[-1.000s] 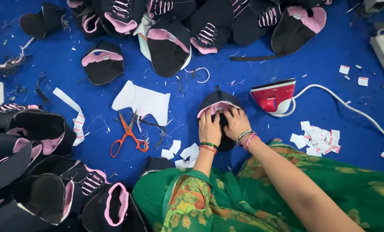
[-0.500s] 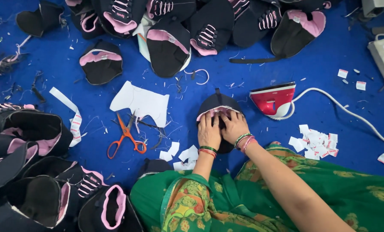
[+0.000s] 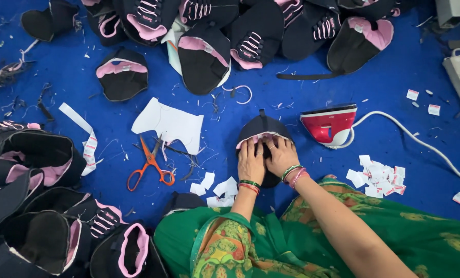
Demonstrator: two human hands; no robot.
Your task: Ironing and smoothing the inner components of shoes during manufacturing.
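Little has moved since the earlier frames: both hands stay on the same black shoe upper (image 3: 263, 131) at frame centre, on the blue floor (image 3: 302, 92). Left hand (image 3: 251, 162) lies flat on it, fingers (image 3: 246, 149) pressed together, pointing up the frame. Right hand (image 3: 281, 156) lies beside it, touching; its fingers (image 3: 273, 144) are slightly spread over the pink edge. Neither hand grips; both press down.

Counts: one red iron (image 3: 329, 125) just right of the upper, one white cord (image 3: 420, 146). One pair of orange scissors (image 3: 150, 166) lower left of centre. One white paper pattern (image 3: 170, 123) above the scissors. Many black-and-pink uppers along the top and lower left; exact number unclear.
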